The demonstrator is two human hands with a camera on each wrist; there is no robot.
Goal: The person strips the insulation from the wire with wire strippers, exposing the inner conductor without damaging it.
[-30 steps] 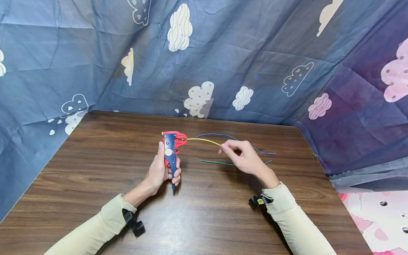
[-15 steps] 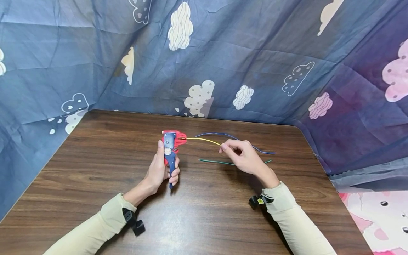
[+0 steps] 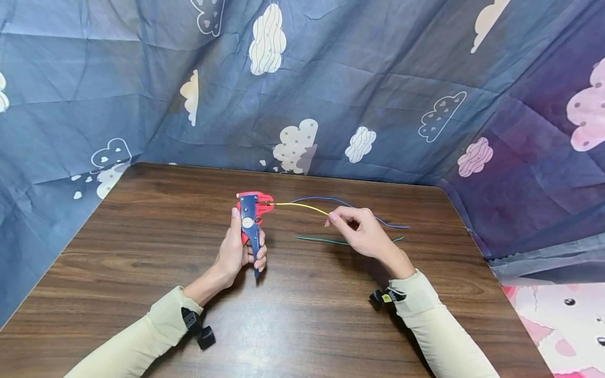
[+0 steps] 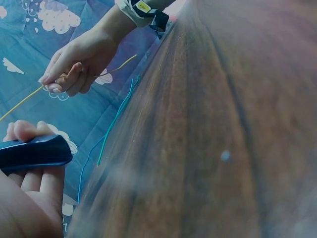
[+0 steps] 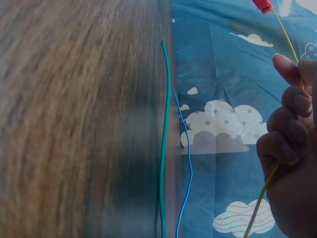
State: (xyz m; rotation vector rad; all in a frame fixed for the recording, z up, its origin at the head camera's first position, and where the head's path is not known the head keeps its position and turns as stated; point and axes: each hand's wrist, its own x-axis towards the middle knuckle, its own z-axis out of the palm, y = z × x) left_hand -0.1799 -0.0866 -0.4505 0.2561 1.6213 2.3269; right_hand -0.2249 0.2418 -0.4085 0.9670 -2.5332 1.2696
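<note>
My left hand (image 3: 232,252) grips a red-and-blue wire stripper (image 3: 249,212), its head up and its blue handle pointing down. My right hand (image 3: 361,231) pinches a yellow wire (image 3: 302,205) between thumb and fingertips. The wire's left end lies at the mouth of the stripper's red nose; whether its tip is bare is too small to tell. In the right wrist view the yellow wire (image 5: 285,29) runs up to the red nose (image 5: 262,5), and its tail passes under my curled fingers. The left wrist view shows the blue handle (image 4: 37,152) across my left fingers.
A blue wire (image 3: 326,198) and a green wire (image 3: 321,240) lie on the brown wooden table (image 3: 302,315), behind and below my right hand. A blue cloud-patterned cloth (image 3: 227,105) hangs along the table's back edge. Both wrists wear black cameras.
The wire stripper has shifted slightly left. Its blue handle swung in toward the left palm, then back out. My right hand and the yellow wire have barely moved.
</note>
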